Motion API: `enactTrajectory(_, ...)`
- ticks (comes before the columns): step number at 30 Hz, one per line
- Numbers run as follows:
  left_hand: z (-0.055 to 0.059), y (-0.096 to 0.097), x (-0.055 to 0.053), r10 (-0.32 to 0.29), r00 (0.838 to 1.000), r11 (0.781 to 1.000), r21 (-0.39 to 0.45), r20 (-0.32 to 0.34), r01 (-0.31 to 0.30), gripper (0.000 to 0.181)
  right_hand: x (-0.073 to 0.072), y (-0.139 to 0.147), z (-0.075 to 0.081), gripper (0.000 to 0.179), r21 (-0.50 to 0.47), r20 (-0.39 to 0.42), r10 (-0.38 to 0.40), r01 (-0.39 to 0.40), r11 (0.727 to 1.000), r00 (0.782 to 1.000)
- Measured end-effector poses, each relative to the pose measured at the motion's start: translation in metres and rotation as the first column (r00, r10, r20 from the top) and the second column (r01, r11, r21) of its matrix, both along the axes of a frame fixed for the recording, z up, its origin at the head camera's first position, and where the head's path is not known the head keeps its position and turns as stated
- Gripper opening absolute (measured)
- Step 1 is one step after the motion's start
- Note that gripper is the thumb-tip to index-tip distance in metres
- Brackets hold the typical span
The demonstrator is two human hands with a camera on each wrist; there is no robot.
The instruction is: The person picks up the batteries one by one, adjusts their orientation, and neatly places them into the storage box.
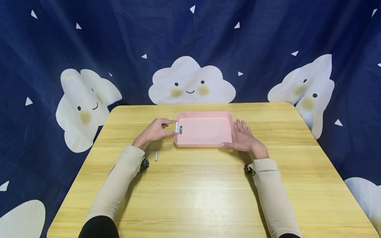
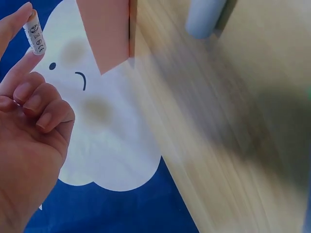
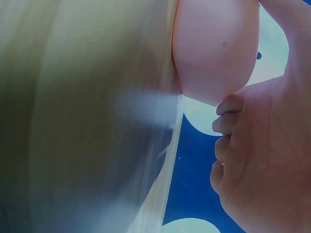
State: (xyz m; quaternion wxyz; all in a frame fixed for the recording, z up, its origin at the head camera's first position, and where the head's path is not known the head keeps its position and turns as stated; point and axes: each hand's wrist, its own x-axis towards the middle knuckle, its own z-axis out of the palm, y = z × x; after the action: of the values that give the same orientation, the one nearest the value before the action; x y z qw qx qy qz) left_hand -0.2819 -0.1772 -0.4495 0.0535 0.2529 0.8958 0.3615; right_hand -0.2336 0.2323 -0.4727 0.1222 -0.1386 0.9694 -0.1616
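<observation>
Between thumb and forefinger, my left hand (image 1: 156, 129) pinches a small white battery (image 2: 35, 35) by its two ends. In the head view this battery (image 1: 176, 127) is above the left rim of a shallow pink tray (image 1: 205, 145). A second, darker battery (image 1: 181, 130) lies inside the tray by its left wall. On the table in front of the left hand lies a pale grey battery (image 1: 156, 156). My right hand (image 1: 242, 138) touches the tray's right end, fingers straight, the thumb along the front right corner.
The wooden table (image 1: 202, 191) has rounded back corners. Behind it hangs a dark blue curtain (image 1: 253, 39) printed with white clouds. Each wrist carries a small dark camera.
</observation>
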Motion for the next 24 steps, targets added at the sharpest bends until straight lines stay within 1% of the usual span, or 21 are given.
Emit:
enactTrajectory(5, -0.001, 0.004, -0.009, 0.006, 1.000, 1.000, 0.029, -0.004, -0.006, 0.061, 0.001, 0.000, 0.001, 0.131, -0.004, 0.007, -0.001, 0.001, 1.000, 1.000)
enactTrajectory(9, -0.002, 0.007, -0.015, 0.013, 1.000, 1.000, 0.026, 0.005, -0.013, 0.061, 0.001, 0.000, 0.001, 0.131, -0.011, 0.011, -0.005, 0.005, 1.000, 1.000)
enactTrajectory(18, -0.004, 0.015, -0.024, 0.015, 0.996, 1.000, 0.006, 0.084, -0.015, 0.061, 0.002, 0.000, 0.001, 0.131, -0.013, 0.021, -0.009, 0.009, 1.000, 1.000)
enactTrajectory(21, -0.005, 0.018, -0.027, 0.027, 0.994, 1.000, -0.005, 0.111, -0.027, 0.062, 0.002, 0.000, 0.001, 0.131, -0.018, 0.022, -0.008, 0.008, 1.000, 1.000)
enactTrajectory(24, -0.009, 0.022, -0.029, 0.053, 0.992, 0.998, -0.025, 0.115, -0.050, 0.063, 0.002, 0.000, 0.002, 0.131, -0.022, 0.021, -0.007, 0.008, 1.000, 1.000)
